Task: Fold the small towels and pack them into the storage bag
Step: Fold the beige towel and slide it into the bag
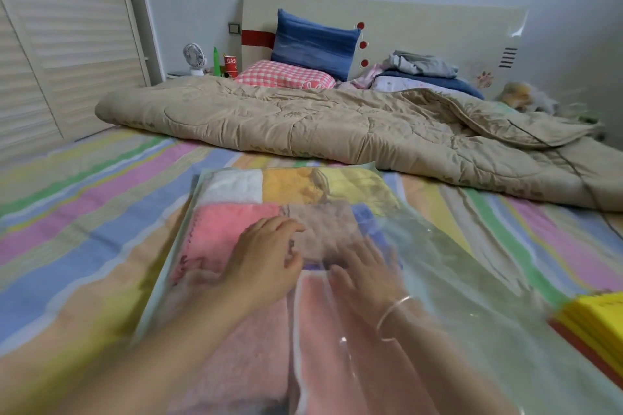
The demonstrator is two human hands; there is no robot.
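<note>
Nearest the camera, two fluffy salmon-pink towels lie flat side by side inside the clear plastic storage bag, whose glossy, wrinkled film spreads over the striped bed sheet. At the right edge sits a stack of flat yellow and red items, too blurred to name. The left hand rests on top of the bag where the bright pink towel meets the brown towel; its fingers are only lightly bent, so its grip is released and it holds nothing. The right hand, with a thin bracelet on the wrist, appears to lie under the film, fingers straight and flat on the towels, its grip also released. A blue towel shows just right of the brown one. At the bag's far end lie a white towel, an orange towel and a yellow towel, all folded into neat rectangles. Beyond the bag a beige quilted comforter lies rumpled across the bed. Behind it are a red checked pillow, a blue pillow leaning upright against the cream headboard, and, to the left, a small white fan and a red can.
</note>
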